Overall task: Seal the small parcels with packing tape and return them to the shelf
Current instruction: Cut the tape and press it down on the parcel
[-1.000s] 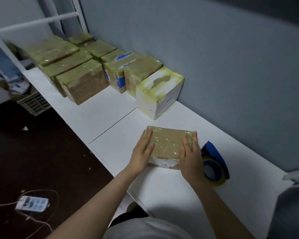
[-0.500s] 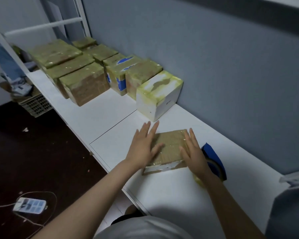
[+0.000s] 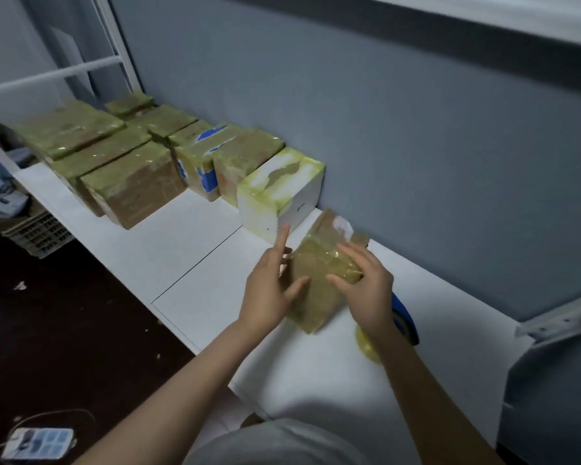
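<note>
One long white desk [image 3: 188,236] runs along the grey-blue wall. A bunch of tape-wrapped parcels [image 3: 131,182] sit packed together at its far end, and a white box [image 3: 282,193] closes off that row on the near side. Just beside the white box, the small parcel [image 3: 319,290] is tilted up between both hands; can't tell if its lower corner touches the desk. The left hand [image 3: 269,293] lies against its left side with straight, spread fingers, index pointing up. The right hand [image 3: 366,286] has its fingers bent over the taped top, thumb on the near face. A blue tape dispenser [image 3: 405,317] lies behind the right wrist, mostly hidden. A power strip [image 3: 39,444] is down on the dark floor.
</note>
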